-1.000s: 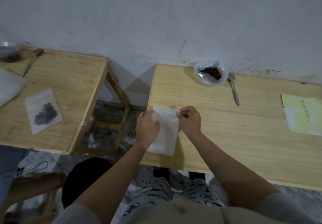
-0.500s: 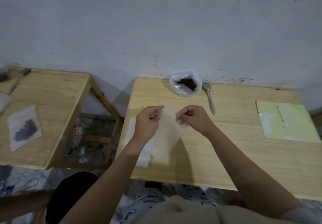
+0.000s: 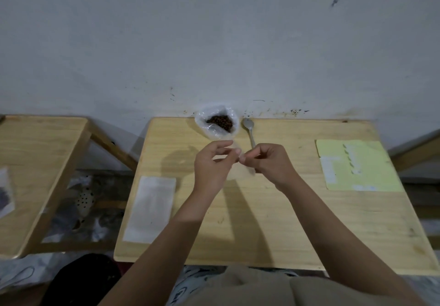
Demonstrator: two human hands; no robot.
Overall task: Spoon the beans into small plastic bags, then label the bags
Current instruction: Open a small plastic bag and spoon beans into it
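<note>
The person stands over the wooden surface with both hands raised together above its middle, working at the mouth of one small plastic bag, a faint clear film hanging below the fingers. The left hand pinches one side of the top edge with curled fingers; the right hand pinches the other, fingertips almost touching. It looks like the opening step: the bag has to be parted before any beans go in. The next move calls for one hand to keep the mouth wide while the other frees itself for the spoon, which lies on the surface just behind the right hand. The beans sit in an open bag by the wall, just beyond the left hand. A stack of empty bags lies flat to the left, and the yellow label sheet waits to the right, well apart from both hands.
</note>
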